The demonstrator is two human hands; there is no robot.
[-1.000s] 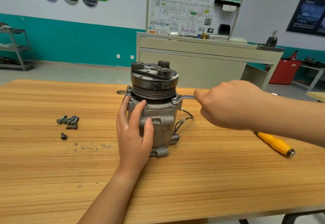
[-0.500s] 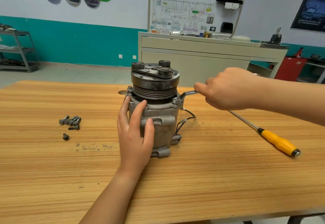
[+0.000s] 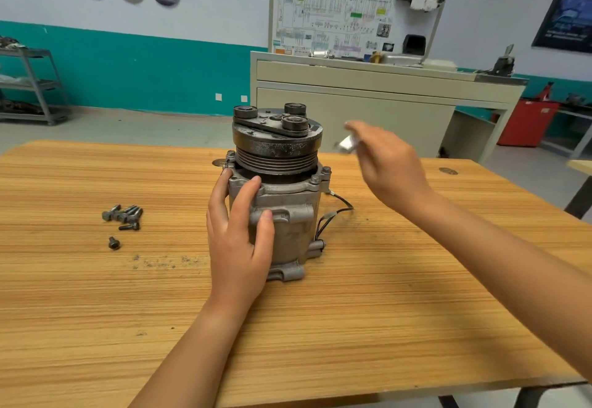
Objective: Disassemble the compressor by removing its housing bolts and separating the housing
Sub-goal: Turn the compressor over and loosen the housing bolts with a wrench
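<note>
Head view: A person works on the bolt-removal stage of stripping a compressor (image 3: pixel 275 189), which stands upright on its end near the middle of a wooden table (image 3: pixel 384 311). The left hand (image 3: pixel 238 234) grips the compressor's grey housing from its near left side, fingers wrapped up to the flange and thumb pressed on the front. The right hand (image 3: pixel 387 164) hangs in the air just right of the compressor's pulley, clear of it, pinching a blurred silvery tool (image 3: pixel 347 145), probably a wrench. Flange bolts (image 3: pixel 315 179) remain seated at the compressor's right rim, while loose bolts (image 3: pixel 123 215) lie well to its left. The next move likely calls for seating the tool squarely on a remaining bolt head while the left hand braces against the turn.
</note>
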